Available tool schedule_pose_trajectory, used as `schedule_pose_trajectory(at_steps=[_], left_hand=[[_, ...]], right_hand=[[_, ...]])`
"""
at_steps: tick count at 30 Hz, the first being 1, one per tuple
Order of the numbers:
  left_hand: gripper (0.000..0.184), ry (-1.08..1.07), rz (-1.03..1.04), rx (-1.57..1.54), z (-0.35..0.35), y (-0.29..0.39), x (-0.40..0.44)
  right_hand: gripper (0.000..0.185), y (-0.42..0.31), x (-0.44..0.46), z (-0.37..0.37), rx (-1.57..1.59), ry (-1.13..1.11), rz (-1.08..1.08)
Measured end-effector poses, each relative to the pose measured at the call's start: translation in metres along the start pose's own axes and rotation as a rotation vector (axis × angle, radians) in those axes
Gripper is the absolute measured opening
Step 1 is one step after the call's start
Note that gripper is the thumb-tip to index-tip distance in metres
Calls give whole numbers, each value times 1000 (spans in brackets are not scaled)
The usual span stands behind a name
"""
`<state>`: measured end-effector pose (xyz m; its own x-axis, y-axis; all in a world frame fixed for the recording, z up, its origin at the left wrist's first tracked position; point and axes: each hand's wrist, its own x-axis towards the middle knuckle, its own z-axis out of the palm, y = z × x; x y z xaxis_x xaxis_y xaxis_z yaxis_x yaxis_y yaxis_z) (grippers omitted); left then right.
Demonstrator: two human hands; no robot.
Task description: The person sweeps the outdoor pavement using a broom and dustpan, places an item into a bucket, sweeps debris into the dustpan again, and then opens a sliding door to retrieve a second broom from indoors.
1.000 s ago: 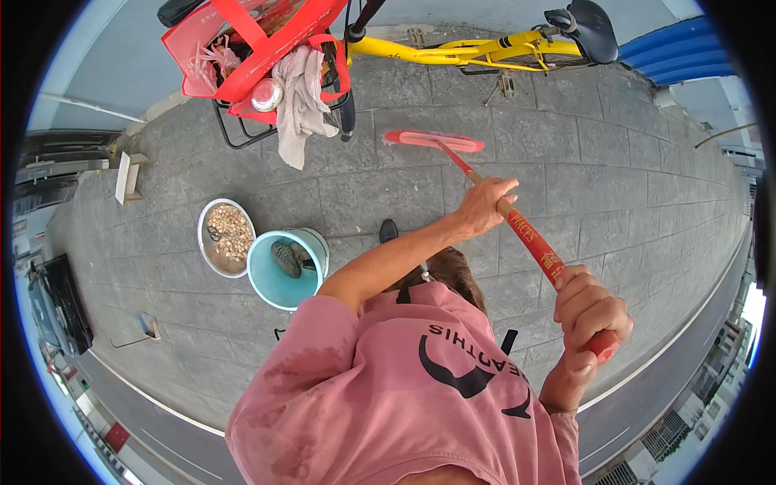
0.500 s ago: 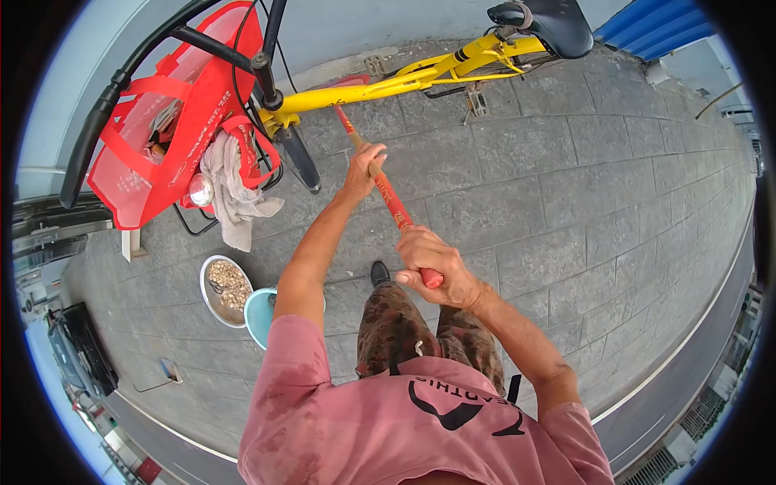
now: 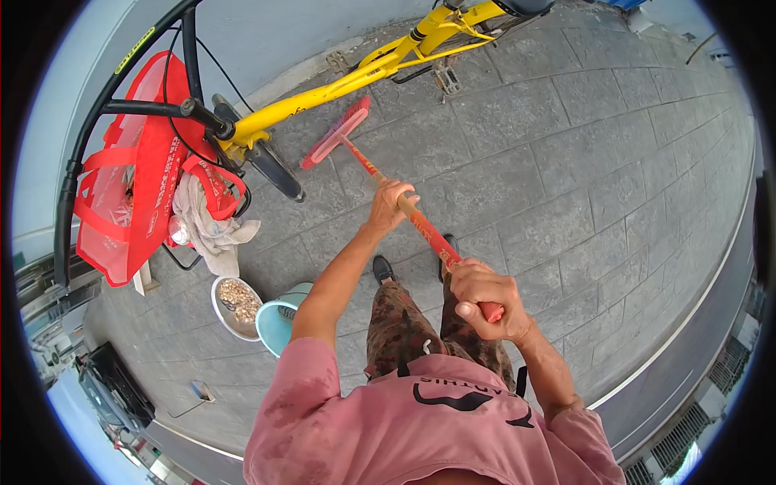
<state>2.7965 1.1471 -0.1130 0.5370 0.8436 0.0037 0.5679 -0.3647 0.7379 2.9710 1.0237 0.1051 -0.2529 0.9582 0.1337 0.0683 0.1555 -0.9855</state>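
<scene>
A push broom (image 3: 434, 240) with a red-and-tan handle slants across the view. Its pink head and red bristles rest on the paving just this side of the yellow bicycle frame. Around the middle of the handle my left hand (image 3: 393, 205) is closed, knuckles up. My right hand (image 3: 490, 301) grips the handle near its red end cap, close to my body. The bicycle (image 3: 323, 89) stands along the wall, its front wheel left of the broom head.
A red bag (image 3: 133, 190) hangs at the handlebar with a pale cloth (image 3: 206, 218). Left of my legs are a white basin (image 3: 219, 309) with small pale pieces and a light blue bucket (image 3: 273, 327). Grey paving (image 3: 566, 202) reaches right to a road; a dark car (image 3: 117, 388) stands far left.
The broom head, mostly hidden behind the bicycle before, now shows fully on my side of it. Both hands have come back toward me with the handle. The view has turned slightly.
</scene>
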Motion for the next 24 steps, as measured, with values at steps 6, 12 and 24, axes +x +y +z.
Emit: schedule_pose_trajectory(at_steps=[6,12,24], left_hand=[[14,-147,198,-85,13,122,-10],[17,170,275,-69,22,130,58],[19,-74,266,-287,99,134,12]], right_hand=[[33,-100,-37,-57,87,99,36],[34,-89,-27,-72,-18,187,-143],[25,-74,-91,-86,90,425,72]])
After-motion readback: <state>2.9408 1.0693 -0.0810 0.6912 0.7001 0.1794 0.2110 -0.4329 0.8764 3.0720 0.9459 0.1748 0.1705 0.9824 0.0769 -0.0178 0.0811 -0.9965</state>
